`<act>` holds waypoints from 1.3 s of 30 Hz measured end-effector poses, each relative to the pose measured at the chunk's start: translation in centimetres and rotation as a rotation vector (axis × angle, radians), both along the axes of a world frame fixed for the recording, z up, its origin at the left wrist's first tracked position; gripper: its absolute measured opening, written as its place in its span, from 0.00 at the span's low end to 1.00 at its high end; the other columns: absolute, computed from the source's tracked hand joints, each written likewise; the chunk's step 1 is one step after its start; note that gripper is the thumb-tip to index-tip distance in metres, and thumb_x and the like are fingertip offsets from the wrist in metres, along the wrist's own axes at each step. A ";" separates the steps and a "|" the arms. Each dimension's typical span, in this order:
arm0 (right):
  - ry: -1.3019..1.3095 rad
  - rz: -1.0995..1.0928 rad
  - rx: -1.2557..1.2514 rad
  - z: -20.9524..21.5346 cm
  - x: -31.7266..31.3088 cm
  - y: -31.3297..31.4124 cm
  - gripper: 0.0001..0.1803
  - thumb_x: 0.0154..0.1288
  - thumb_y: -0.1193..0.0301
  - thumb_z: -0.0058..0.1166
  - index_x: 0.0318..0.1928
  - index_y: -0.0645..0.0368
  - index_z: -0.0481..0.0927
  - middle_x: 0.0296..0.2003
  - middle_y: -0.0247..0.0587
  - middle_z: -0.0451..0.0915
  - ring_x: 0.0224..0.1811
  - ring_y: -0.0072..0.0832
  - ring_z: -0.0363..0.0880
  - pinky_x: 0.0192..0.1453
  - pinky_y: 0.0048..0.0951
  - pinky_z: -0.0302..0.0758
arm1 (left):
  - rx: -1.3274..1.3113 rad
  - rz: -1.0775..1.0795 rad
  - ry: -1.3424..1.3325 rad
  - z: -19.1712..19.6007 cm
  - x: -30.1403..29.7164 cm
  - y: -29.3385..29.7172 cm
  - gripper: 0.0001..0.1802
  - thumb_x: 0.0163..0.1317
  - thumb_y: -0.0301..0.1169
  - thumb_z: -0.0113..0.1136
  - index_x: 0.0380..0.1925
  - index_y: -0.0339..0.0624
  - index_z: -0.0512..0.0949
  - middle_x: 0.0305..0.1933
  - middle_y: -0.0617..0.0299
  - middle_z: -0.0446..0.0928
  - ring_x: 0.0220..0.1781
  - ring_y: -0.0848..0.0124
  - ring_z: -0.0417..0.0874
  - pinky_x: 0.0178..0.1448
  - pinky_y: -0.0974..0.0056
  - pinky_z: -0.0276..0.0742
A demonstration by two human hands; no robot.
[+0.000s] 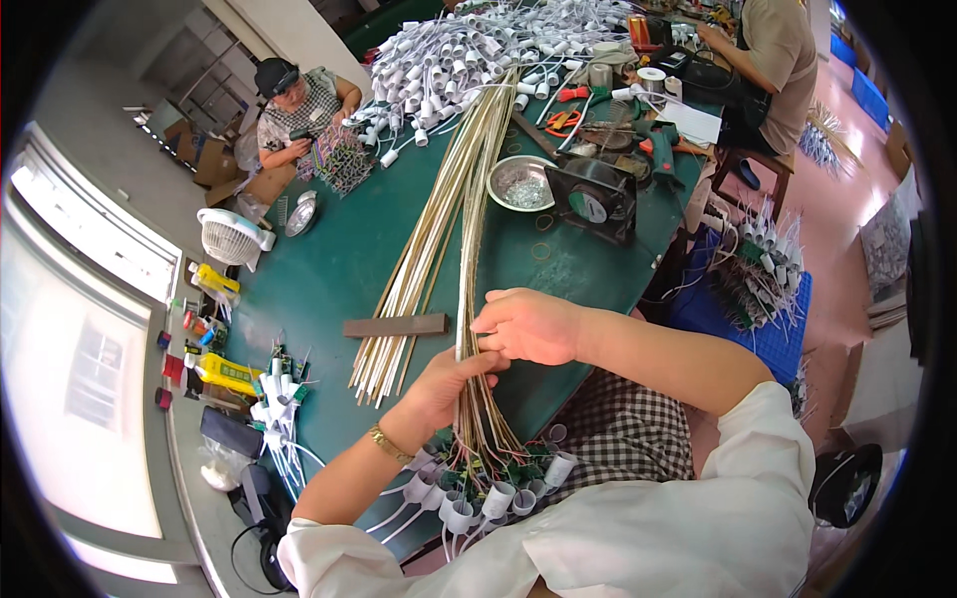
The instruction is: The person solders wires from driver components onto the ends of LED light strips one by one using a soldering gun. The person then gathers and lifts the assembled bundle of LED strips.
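Note:
My left hand, with a gold watch on the wrist, is closed round a bundle of long thin strips. Its lower end fans out towards me into thin wires, small green circuit boards and white lamp sockets. Just above the left hand, my right hand is closed with its fingertips at the bundle's right side; what lies between them is partly hidden. Left of the bundle, more pale strips lie lengthwise on the table, with a dark flat bar across them.
The green table bears a heap of white sockets, a metal bowl, a black fan and a glue gun. Yellow bottles stand along the left. Two people work at the far side. A blue crate stands right.

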State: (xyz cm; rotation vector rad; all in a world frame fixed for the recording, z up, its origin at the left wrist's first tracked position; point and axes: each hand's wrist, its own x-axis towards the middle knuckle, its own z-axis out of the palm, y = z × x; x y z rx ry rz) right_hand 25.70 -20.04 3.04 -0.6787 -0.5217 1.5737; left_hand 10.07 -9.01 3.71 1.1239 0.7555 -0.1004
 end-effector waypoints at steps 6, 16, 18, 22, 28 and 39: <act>-0.276 -0.158 -0.183 -0.7 2.4 0.6 0.54 0.70 0.55 0.54 0.76 0.63 0.29 0.56 0.56 0.75 0.63 0.47 0.73 0.69 0.57 0.60 | 0.114 0.056 -0.050 0.3 -1.3 -0.9 0.08 0.68 0.31 0.59 0.40 0.41 0.72 0.28 0.64 0.74 0.28 0.74 0.76 0.32 0.68 0.74; 0.246 -0.281 0.094 -2.5 8.0 12.5 0.33 0.68 0.47 0.55 0.61 0.57 0.68 0.47 0.52 0.80 0.55 0.55 0.80 0.58 0.65 0.72 | 0.480 -0.003 -0.187 2.0 -5.8 -3.4 0.15 0.67 0.35 0.63 0.39 0.38 0.69 0.23 0.64 0.71 0.23 0.76 0.72 0.30 0.68 0.72; 0.298 -0.361 0.088 -2.5 9.0 14.1 0.30 0.64 0.46 0.60 0.52 0.57 0.70 0.41 0.53 0.80 0.48 0.57 0.82 0.56 0.66 0.73 | 0.454 0.013 -0.177 1.7 -6.6 -3.6 0.14 0.68 0.34 0.63 0.40 0.38 0.69 0.23 0.65 0.71 0.23 0.76 0.72 0.30 0.68 0.72; 0.389 -0.387 0.008 -1.1 10.0 16.0 0.32 0.60 0.48 0.63 0.47 0.60 0.65 0.42 0.53 0.79 0.52 0.56 0.81 0.55 0.63 0.75 | 0.409 0.057 -0.172 0.8 -8.3 -4.2 0.12 0.69 0.32 0.59 0.42 0.37 0.68 0.23 0.64 0.69 0.23 0.75 0.71 0.30 0.68 0.70; 0.555 -0.594 -0.122 3.6 11.4 19.7 0.20 0.69 0.56 0.57 0.44 0.57 0.64 0.38 0.49 0.78 0.37 0.45 0.83 0.46 0.57 0.80 | 0.422 0.096 -0.195 1.6 -10.0 -4.8 0.17 0.69 0.28 0.60 0.51 0.34 0.65 0.30 0.63 0.72 0.26 0.76 0.75 0.31 0.70 0.74; 0.336 -0.540 -0.049 9.4 12.8 18.8 0.20 0.65 0.59 0.58 0.44 0.61 0.66 0.38 0.48 0.77 0.45 0.49 0.82 0.60 0.67 0.70 | 0.024 0.135 -0.302 0.1 -10.6 -4.1 0.14 0.67 0.25 0.61 0.48 0.34 0.69 0.26 0.65 0.72 0.22 0.77 0.75 0.28 0.70 0.75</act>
